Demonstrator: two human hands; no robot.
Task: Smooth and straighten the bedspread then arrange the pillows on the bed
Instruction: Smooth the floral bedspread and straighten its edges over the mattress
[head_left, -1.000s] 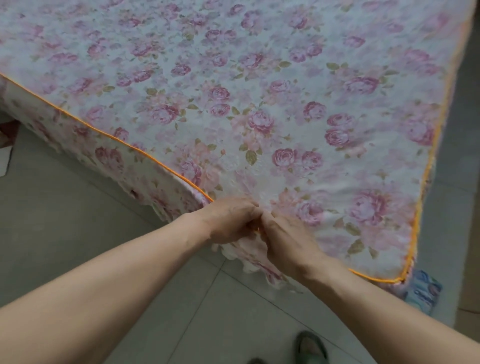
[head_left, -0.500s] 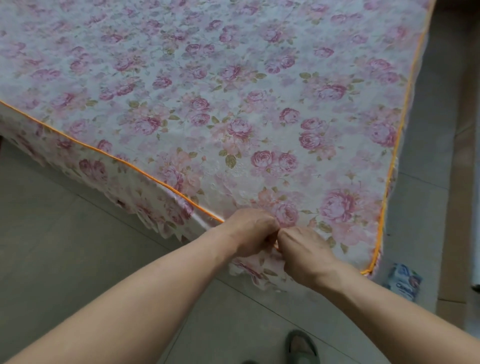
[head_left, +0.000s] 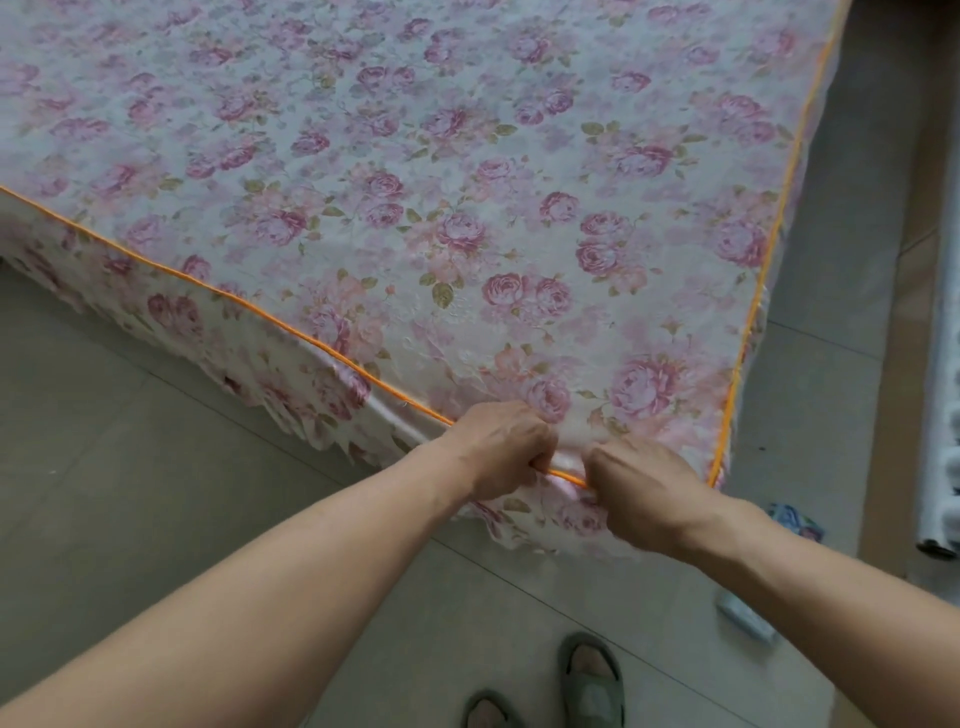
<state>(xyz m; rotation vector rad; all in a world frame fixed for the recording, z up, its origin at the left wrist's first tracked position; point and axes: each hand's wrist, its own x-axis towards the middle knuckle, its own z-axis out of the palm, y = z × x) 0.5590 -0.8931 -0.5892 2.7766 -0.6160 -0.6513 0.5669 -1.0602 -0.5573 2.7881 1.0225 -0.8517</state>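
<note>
A white bedspread (head_left: 467, 182) printed with pink roses and trimmed in orange piping covers the bed and fills most of the view. Its skirt hangs down the near side. My left hand (head_left: 501, 447) and my right hand (head_left: 641, 486) are side by side at the near edge, close to the right corner. Both are closed on the bedspread at the orange piping, with a short stretch of piping showing between them. The top of the spread lies flat. No pillows are in view.
Grey floor tiles (head_left: 130, 493) lie in front of the bed. My two slippered feet (head_left: 592, 680) stand below my hands. A small blue and white packet (head_left: 795, 522) lies on the floor by the bed's right corner. A pale object (head_left: 940, 415) runs along the right edge.
Both hands have shifted right along the near edge toward the corner, and a small gap has opened between them. The view has moved with them.
</note>
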